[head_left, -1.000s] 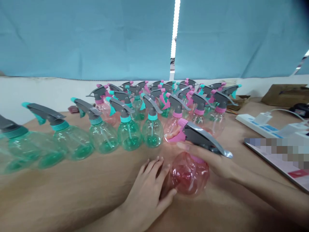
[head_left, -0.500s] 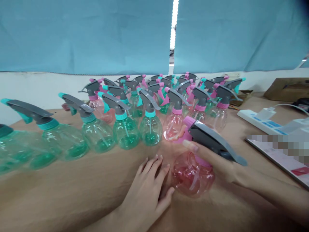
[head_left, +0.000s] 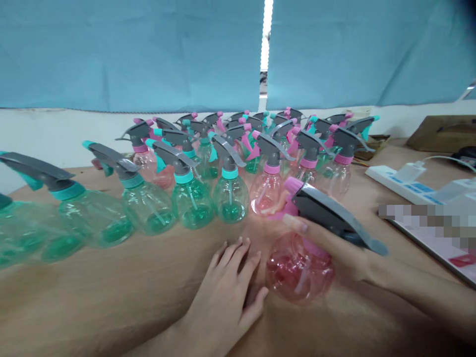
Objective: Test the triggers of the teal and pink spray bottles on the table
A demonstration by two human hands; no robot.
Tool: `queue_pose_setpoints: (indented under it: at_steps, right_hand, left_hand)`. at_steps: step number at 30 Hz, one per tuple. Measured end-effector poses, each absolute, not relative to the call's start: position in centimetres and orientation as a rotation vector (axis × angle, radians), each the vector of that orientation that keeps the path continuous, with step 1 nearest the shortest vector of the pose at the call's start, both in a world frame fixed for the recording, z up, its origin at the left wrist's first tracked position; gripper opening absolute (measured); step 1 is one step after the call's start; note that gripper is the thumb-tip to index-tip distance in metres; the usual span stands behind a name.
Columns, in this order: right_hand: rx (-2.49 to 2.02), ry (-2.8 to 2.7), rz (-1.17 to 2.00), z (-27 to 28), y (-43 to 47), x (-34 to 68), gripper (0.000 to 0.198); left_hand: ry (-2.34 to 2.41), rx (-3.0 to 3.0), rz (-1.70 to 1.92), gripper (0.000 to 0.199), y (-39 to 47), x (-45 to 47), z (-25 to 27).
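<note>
A clear pink spray bottle (head_left: 297, 272) with a grey and pink trigger head stands tilted in front of me. My right hand (head_left: 327, 245) is closed around its neck and trigger, thumb on the near side and fingertips showing past the pink trigger. Flat on the tabletop lies my left hand (head_left: 232, 285), fingers spread, just left of the bottle and holding nothing. Beyond my hands, a green spray bottle (head_left: 231, 201) and a pink spray bottle (head_left: 265, 191) stand upright in the front of a group.
Several more green spray bottles (head_left: 147, 210) line the left side of the wooden table (head_left: 111, 292). A white power strip (head_left: 403, 184) with plugs lies at the right, near a flat pixelated device (head_left: 427, 243). Cardboard (head_left: 442, 134) sits behind it, below a blue curtain (head_left: 167, 54).
The view has shifted very slightly. The held spray bottle sits a touch farther right; my right hand keeps its grip and my left hand stays flat.
</note>
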State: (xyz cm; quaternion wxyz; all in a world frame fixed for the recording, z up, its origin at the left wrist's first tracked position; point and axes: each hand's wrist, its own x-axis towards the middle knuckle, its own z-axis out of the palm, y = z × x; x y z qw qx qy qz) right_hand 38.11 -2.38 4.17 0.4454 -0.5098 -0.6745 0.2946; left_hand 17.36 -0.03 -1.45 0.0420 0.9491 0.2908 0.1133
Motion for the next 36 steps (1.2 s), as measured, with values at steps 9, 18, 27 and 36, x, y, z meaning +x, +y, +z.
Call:
queue_pose_setpoints:
  at_steps: [9,18,27,36]
  right_hand:
    - [-1.284,-1.612,0.762,5.6,-2.4,37.8,0.028]
    - [-1.299,-1.583,0.889,4.3,-2.4,38.1,0.034]
    - [-1.294,-1.576,0.875,4.4,-2.4,38.0,0.028]
    - [-1.288,-1.546,0.911,4.2,-2.3,37.9,0.033]
  left_hand:
    - [0.896,2.897,0.348,0.043,-0.1,17.2,-1.4]
    - [0.91,2.91,0.319,0.041,-0.2,17.2,-1.5]
    - [0.919,2.907,0.332,0.042,-0.2,17.2,-1.5]
    - [0.91,2.897,0.325,0.043,-0.1,17.3,-1.5]
